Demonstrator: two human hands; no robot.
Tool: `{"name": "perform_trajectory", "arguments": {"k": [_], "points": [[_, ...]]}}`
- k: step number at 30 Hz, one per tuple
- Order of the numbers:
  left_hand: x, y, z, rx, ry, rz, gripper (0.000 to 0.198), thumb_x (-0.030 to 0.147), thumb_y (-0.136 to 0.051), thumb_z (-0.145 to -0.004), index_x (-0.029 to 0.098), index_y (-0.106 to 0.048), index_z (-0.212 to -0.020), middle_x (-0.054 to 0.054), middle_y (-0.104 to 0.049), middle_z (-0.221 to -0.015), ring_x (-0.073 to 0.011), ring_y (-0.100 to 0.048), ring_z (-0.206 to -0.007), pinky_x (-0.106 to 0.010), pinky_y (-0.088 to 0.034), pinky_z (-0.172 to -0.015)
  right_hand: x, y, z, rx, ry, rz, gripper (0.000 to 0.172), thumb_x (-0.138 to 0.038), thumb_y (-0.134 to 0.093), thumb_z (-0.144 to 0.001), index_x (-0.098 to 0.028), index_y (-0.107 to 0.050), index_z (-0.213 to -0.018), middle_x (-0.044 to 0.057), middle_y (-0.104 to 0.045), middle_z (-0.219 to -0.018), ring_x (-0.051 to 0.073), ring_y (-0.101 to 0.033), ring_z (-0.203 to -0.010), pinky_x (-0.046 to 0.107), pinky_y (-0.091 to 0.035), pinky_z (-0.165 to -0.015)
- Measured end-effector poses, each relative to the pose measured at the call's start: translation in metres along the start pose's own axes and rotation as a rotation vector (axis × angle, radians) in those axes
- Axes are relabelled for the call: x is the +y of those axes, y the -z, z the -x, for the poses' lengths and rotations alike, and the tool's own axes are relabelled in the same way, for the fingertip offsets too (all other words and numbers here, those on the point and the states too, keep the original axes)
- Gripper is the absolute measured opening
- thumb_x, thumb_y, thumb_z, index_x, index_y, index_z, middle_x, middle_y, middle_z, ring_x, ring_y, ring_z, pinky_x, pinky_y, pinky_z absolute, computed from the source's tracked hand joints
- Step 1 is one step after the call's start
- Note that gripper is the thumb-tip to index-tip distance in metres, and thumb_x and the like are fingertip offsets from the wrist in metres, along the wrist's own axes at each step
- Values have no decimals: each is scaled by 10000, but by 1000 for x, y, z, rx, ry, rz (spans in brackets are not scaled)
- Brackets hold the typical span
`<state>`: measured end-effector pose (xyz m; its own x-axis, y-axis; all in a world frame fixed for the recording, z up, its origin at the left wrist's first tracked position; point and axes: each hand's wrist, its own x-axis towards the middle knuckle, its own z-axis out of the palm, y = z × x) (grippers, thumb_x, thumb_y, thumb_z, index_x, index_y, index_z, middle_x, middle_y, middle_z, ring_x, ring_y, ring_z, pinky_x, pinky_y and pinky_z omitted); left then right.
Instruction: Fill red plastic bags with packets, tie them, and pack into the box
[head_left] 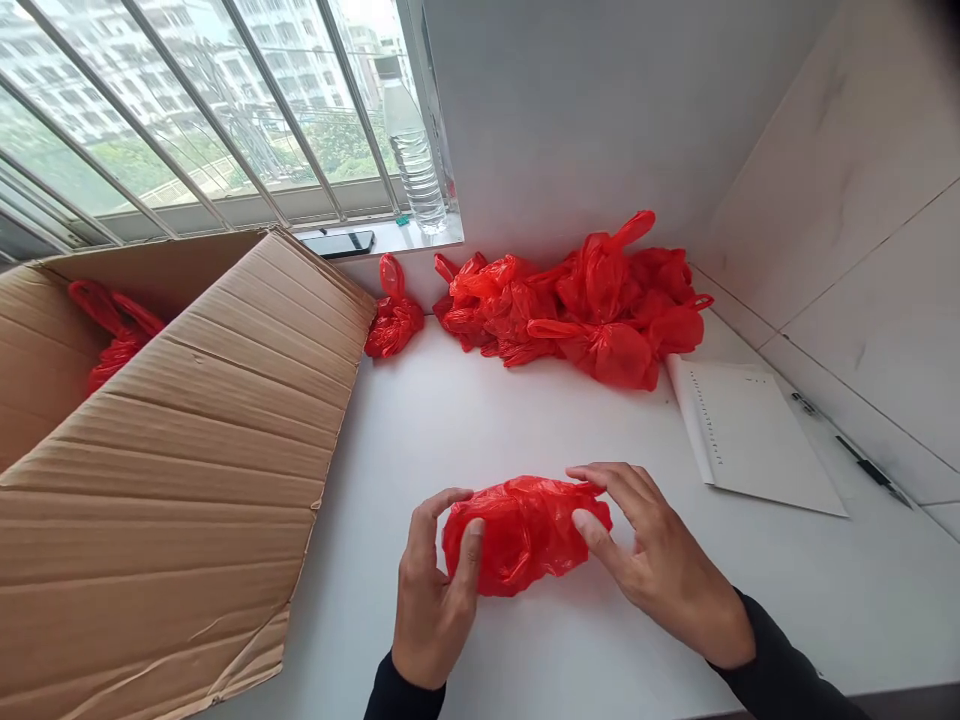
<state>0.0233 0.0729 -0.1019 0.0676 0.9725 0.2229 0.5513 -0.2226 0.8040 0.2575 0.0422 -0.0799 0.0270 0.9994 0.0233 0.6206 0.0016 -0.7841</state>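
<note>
A crumpled red plastic bag (529, 535) rests on the white tabletop in front of me, its right end gathered. My left hand (439, 590) is closed around the bag's left end, thumb on the near side and fingers behind. At the opposite end, my right hand (645, 550) has the gathered plastic between its thumb and fingers. What lies inside the bag is hidden. Behind it, against the wall, is a heap of knotted red bags (600, 310). A single knotted red bag (395, 320) sits beside the heap on the left.
An open cardboard box (195, 430) fills the left side, with a red bag (116, 350) inside. A water bottle (415, 160) and a phone (341, 244) are on the windowsill. At right lie a notebook (757, 435), a black pen (874, 470) and a small dark item (803, 403).
</note>
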Motion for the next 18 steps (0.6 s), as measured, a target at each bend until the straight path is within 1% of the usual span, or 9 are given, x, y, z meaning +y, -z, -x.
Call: {"name": "perform_trajectory", "arguments": {"k": [1, 3, 5, 8, 10, 12, 14, 16, 18], "points": [[2, -2, -1, -28, -84, -32, 286, 298, -605, -934, 260, -560, -1213, -56, -631, -1188, -220, -588, -1122, -354, -519, -908, -3, -3, -3, 6, 47, 23, 298, -363, -515, -972, -346, -522, -1270, 16, -589, -1215, 236, -483, -1155, 401, -501, -850], [5, -4, -4, -56, -244, -99, 205, 224, -623, -917, 259, -596, -1116, -35, -652, -1096, -214, -580, -1095, -367, -496, -939, -8, -8, -7, 27, 136, 63, 177, -327, -526, -972, -316, -585, -1139, 5, -617, -1070, 220, -519, -1057, 483, -402, -1018], [3, -3, -8, -44, -315, -119, 72, 180, -592, -929, 246, -611, -951, -12, -654, -949, -194, -587, -1006, -345, -495, -900, -7, -8, -10, 51, 160, 59, 116, -290, -491, -985, -278, -599, -942, -9, -617, -937, 199, -540, -952, 492, -365, -1041], [-6, 8, -11, 72, -137, -72, 25, 248, -592, -941, 243, -612, -927, -7, -652, -910, -182, -610, -916, -307, -502, -794, 3, 4, -8, 84, 6, -10, 169, -369, -471, -988, -278, -579, -896, -5, -619, -922, 207, -552, -918, 379, -474, -781], [-10, 18, -11, 207, 60, 1, 94, 336, -606, -934, 243, -620, -945, -13, -663, -937, -191, -636, -917, -314, -508, -793, 10, 14, -5, 115, -149, -46, 204, -466, -470, -974, -297, -579, -940, -7, -615, -970, 204, -563, -855, 324, -439, -594], [-8, 22, -11, 275, 143, 67, 156, 380, -589, -938, 248, -623, -1013, -28, -668, -1029, -210, -642, -1007, -347, -507, -880, 13, 20, -2, 109, -254, -75, 244, -532, -455, -963, -319, -564, -1007, -19, -608, -1053, 174, -552, -744, 313, -418, -544], [1, 20, -11, 205, 59, 44, 311, 368, -599, -927, 261, -578, -1218, -56, -635, -1191, -237, -596, -1140, -392, -479, -974, 10, 20, -1, 77, -261, -105, 294, -560, -468, -951, -351, -520, -1151, -16, -590, -1143, 173, -563, -787, 320, -454, -600], [13, 14, -13, 86, -93, -71, 484, 333, -646, -891, 271, -512, -1351, -73, -596, -1260, -256, -548, -1185, -426, -456, -1006, 2, 15, -3, 50, -189, -105, 405, -571, -517, -928, -363, -468, -1271, -2, -589, -1109, 201, -562, -921, 327, -471, -671], [20, 9, -16, 29, -203, -149, 357, 295, -664, -879, 279, -610, -1231, -57, -620, -1147, -246, -561, -1105, -414, -465, -969, -4, 11, -5, 21, -102, -83, 337, -555, -532, -929, -336, -553, -1184, -4, -592, -953, 212, -544, -947, 331, -460, -710]]}}
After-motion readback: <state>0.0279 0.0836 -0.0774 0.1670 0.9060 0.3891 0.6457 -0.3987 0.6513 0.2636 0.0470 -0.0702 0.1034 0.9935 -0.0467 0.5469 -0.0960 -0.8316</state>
